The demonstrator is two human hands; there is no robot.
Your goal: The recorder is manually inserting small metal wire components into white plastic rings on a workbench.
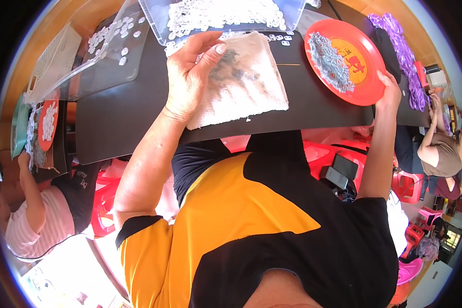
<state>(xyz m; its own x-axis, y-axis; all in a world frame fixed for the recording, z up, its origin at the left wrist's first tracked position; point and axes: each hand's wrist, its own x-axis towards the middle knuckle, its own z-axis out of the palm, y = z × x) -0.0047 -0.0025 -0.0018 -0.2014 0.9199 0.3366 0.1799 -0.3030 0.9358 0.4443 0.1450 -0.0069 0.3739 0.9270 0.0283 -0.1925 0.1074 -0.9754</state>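
Note:
My left hand (190, 77) lies on the left edge of a stained white cloth (251, 87), with thumb and fingers curled and pinching its fabric. The cloth is spread flat on a black board (123, 113) in front of me. My right hand (390, 87) grips the near rim of a round red plate (367, 87) at the board's right end. A heap of small grey pieces (327, 54) fills the left half of that plate. My yellow and black shirt takes up the lower part of the view.
A clear plastic tray of small white pieces (220, 15) stands beyond the cloth, with a clear lid (108, 51) to its left. Purple pieces (403, 49) lie at the far right. Seated people on the left (41, 220) and right (441, 154); red stools (408, 185) below.

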